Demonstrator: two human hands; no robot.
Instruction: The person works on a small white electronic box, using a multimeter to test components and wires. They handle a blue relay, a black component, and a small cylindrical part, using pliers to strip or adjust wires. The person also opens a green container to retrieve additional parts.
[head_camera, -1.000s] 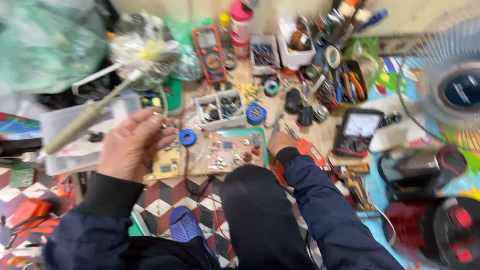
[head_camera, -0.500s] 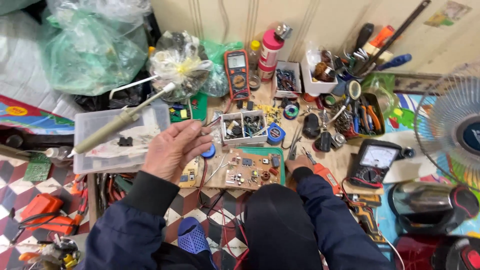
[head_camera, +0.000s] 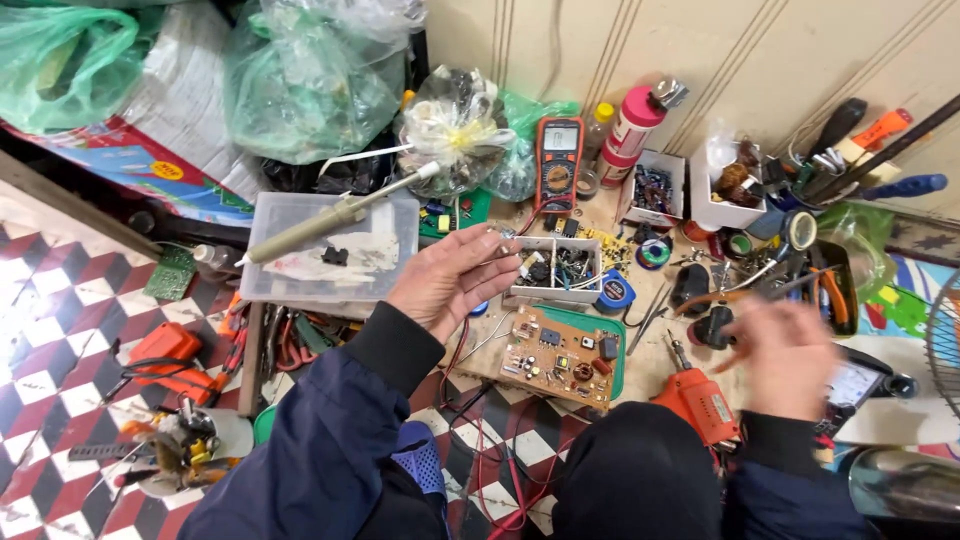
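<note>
Circuit board (head_camera: 553, 355), tan with small parts on it, lies flat on a green mat among the tools and serves as the landmark for everything else. Just up and left of the board the left hand (head_camera: 452, 280) is raised palm-up, its fingers curled loosely with the thumb and forefinger tips pinched together; something tiny may sit between them, but it is too small to tell. Directly beyond the board, close to those fingertips, stands a small white compartment tray (head_camera: 556, 268) filled with dark components. Well to the right of the board the right hand (head_camera: 785, 355) hovers over the clutter, blurred by motion; its fingers look partly spread, and whether it holds anything cannot be told. Just right of the board and below that hand lies an orange drill (head_camera: 698, 402). Left of the board and farther back a clear plastic box (head_camera: 330, 250) sits on the floor, with a soldering iron (head_camera: 335, 217) lying slantwise across its top. Straight beyond the board, past the tray, an orange multimeter (head_camera: 558, 160) leans upright near the wall. A blue tape roll (head_camera: 616, 293) rests just beyond the board's far right corner.
</note>
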